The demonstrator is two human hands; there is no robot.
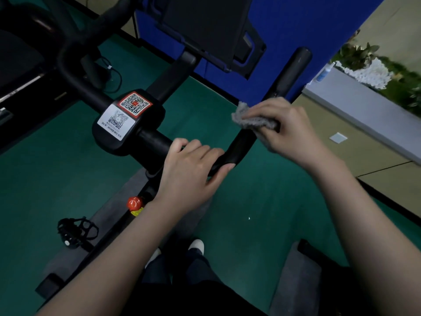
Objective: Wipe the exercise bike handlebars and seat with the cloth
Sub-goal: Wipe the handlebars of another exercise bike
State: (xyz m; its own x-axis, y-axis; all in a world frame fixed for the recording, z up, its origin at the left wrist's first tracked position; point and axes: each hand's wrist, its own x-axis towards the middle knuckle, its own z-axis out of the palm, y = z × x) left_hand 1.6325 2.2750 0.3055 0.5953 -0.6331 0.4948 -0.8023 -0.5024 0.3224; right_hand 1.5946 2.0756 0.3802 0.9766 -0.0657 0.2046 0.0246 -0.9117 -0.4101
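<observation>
The black handlebar of the exercise bike runs from a centre block with QR stickers out to the right and bends up into a long grip. My left hand grips the bar at the bend, fingers curled over it. My right hand holds a grey cloth wrapped round the right grip, about halfway up. The seat is not clearly in view.
A dark screen mount rises behind the bars against a blue panel. A red knob and a black pedal sit lower left over green flooring. A grey ledge with plants lies to the right.
</observation>
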